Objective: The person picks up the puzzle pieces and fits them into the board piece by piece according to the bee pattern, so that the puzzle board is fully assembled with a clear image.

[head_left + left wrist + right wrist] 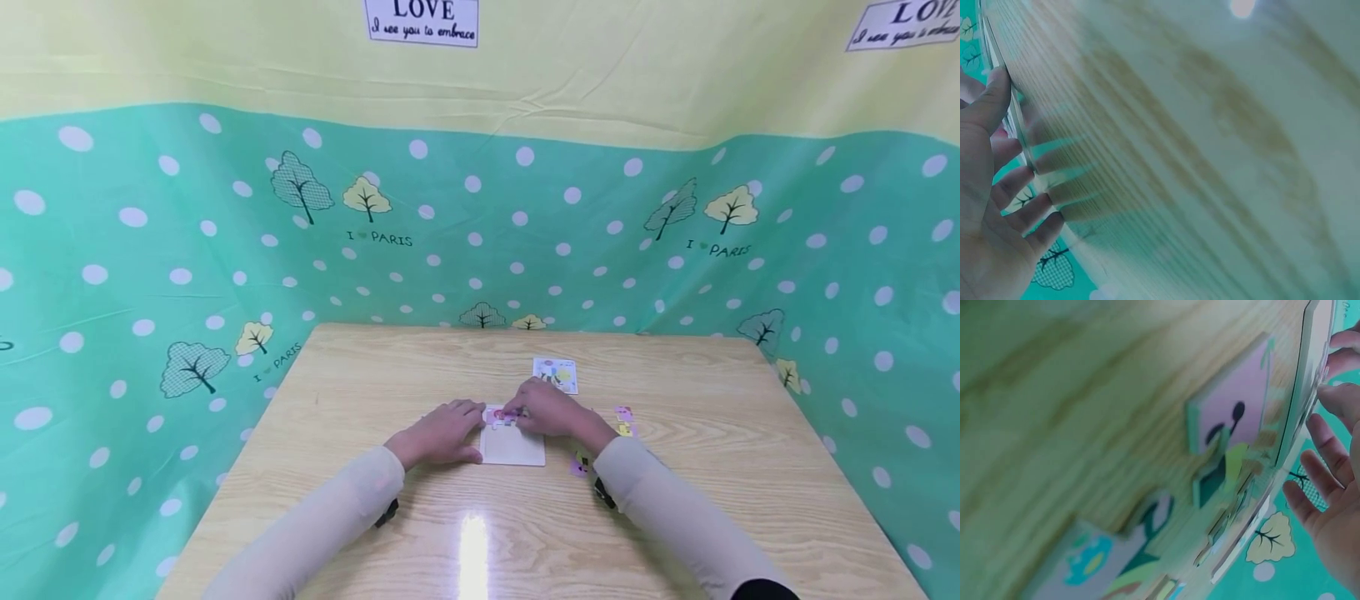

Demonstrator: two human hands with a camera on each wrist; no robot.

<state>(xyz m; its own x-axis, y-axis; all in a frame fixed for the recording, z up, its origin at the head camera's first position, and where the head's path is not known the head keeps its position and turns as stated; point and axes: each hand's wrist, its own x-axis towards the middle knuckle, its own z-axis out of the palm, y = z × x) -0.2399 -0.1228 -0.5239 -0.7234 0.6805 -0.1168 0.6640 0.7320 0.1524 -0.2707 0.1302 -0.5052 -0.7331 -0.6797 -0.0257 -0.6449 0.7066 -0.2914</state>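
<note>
A white square puzzle tray [513,450] lies flat on the table, with colourful puzzle pieces [495,414] along its far edge. My left hand [445,432] rests at the tray's left side, fingertips by the far corner and thumb near the close one. In the left wrist view its fingers [1013,187] are spread and fairly straight along the edge. Over the tray's far part, my right hand [551,408] pinches a small puzzle piece between thumb and index finger, mostly covered by the fingers. Its other fingers [1329,456] hang relaxed in the right wrist view.
Loose puzzle pieces [625,422] lie right of the tray. A pink piece with dark marks [1235,403] stands out in the right wrist view. Behind the right hand is a square picture card [566,385]. A polka-dot curtain [495,225] surrounds the wooden table [375,375].
</note>
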